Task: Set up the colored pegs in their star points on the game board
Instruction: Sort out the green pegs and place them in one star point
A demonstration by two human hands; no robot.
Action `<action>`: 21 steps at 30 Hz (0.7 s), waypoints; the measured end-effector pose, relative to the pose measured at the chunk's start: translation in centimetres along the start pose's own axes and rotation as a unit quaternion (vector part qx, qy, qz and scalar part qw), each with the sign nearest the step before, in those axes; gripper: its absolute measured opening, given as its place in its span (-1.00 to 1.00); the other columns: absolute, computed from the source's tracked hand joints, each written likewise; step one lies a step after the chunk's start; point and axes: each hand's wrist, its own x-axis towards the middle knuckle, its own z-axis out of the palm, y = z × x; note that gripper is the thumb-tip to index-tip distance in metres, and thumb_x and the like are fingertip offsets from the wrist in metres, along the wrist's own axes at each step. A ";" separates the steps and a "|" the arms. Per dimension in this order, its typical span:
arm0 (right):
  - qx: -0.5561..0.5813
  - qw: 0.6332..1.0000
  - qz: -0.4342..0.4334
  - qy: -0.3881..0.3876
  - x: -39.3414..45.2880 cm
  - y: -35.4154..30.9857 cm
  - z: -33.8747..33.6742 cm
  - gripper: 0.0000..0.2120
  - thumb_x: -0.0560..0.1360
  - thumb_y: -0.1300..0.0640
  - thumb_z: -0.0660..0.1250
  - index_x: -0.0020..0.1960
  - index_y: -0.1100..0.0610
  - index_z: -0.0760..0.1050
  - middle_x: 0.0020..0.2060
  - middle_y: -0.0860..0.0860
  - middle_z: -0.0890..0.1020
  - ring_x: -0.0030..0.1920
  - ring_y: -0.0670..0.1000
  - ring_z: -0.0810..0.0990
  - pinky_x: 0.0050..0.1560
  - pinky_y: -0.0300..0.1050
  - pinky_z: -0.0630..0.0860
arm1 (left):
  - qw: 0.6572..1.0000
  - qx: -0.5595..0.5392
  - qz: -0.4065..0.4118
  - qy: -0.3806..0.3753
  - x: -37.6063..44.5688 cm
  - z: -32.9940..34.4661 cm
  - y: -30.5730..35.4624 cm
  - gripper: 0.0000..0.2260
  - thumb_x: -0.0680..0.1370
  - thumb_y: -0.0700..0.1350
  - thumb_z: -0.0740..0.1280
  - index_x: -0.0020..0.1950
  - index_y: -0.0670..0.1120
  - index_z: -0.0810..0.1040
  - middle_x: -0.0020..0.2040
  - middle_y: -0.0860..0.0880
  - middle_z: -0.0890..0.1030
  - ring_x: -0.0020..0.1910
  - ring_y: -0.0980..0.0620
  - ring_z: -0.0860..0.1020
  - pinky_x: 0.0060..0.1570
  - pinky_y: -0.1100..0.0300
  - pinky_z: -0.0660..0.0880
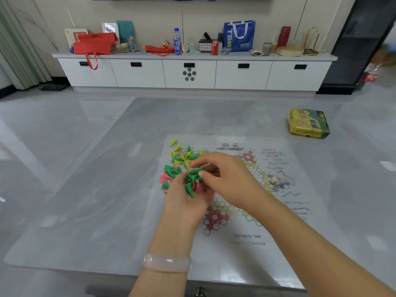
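Grey surface (90, 189) carries a printed game board (246, 213), a paper sheet lying flat at the centre-right of the view. The star pattern shows a red point at 12 o'clock and another at 6 o'clock, with yellow circles between them.

A loose heap of cone-shaped pegs sits on the board's 9 to 10 o'clock edge, off the star points. Yellow pegs (181, 156) lie at the heap's 12 o'clock side, one yellow peg (173, 142) apart further out at 12 o'clock. Green pegs (170, 169) occupy the middle; pink pegs (164, 177) lie beneath and at 9 o'clock of them.

Left hand (188, 202), palm up with curled fingers, cups several green pegs and some pink ones. A pale bangle (167, 263) is on that wrist.

Right hand (225, 176) reaches in from 4 o'clock; thumb and fingers are pinched on a green peg (198, 169) just above the left palm.

A small die-like piece (274, 180) rests on the board at 3 o'clock of the right hand. A yellow-green box (308, 123) stands on the surface at 1 o'clock, well apart from the board.

A white cabinet (192, 73) against the far wall, at 12 o'clock, bears bags, bottles and a can.
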 end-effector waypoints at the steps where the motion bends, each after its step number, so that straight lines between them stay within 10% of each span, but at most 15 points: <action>1: 0.021 1.000 0.007 0.012 0.0 0.2 0.1 -0.75 0.45 0.29 0.28 0.00 0.02 0.59 -0.06 -0.13 0.63 -0.08 -0.22 0.56 -0.06 -0.46 0.47 | 1.000 -0.001 0.012 0.002 -0.1 0.1 0.1 -0.78 0.59 -0.19 0.11 -0.16 -0.22 0.47 -0.46 -0.15 0.59 -0.54 0.03 0.57 -0.53 0.26 0.53; 11: 0.078 0.994 -0.008 0.074 0.9 1.3 2.5 -0.84 0.43 0.24 0.34 -0.08 0.04 0.64 -0.01 -0.18 0.54 -0.07 -0.25 0.54 -0.04 -0.54 0.38 | 0.995 0.084 0.051 -0.005 1.6 -1.0 2.7 -0.72 0.56 -0.21 0.21 0.25 -0.24 0.44 0.10 -0.19 0.56 0.08 -0.05 0.56 0.21 0.09 0.45; 14: 0.144 0.982 0.053 0.106 1.1 1.9 2.4 -0.86 0.46 0.21 0.32 -0.12 0.02 0.62 -0.08 -0.25 0.57 -0.26 -0.32 0.54 -0.21 -0.49 0.44 | 0.968 0.186 0.156 0.067 2.0 -1.2 3.7 -0.91 0.56 -0.19 0.22 -0.07 -0.13 0.50 -0.26 -0.06 0.54 -0.32 0.08 0.51 -0.19 0.24 0.48; 19: 0.143 0.979 0.110 0.099 0.3 2.5 2.8 -0.85 0.48 0.20 0.30 -0.10 -0.01 0.60 -0.17 -0.33 0.55 -0.16 -0.26 0.56 -0.22 -0.48 0.46 | 0.795 0.465 0.377 0.100 1.9 -2.8 4.2 -0.79 0.58 -0.17 0.17 -0.18 0.05 0.51 -0.27 0.02 0.53 -0.38 0.12 0.47 -0.46 0.36 0.42; 21: 0.137 0.980 0.113 0.090 -0.1 2.3 3.2 -0.84 0.48 0.22 0.29 -0.09 0.01 0.60 -0.19 -0.29 0.55 -0.19 -0.27 0.54 -0.23 -0.47 0.45 | 0.775 0.494 0.386 0.079 1.8 -3.0 4.3 -0.78 0.58 -0.18 0.16 -0.17 0.05 0.52 -0.24 0.01 0.52 -0.34 0.10 0.46 -0.48 0.42 0.42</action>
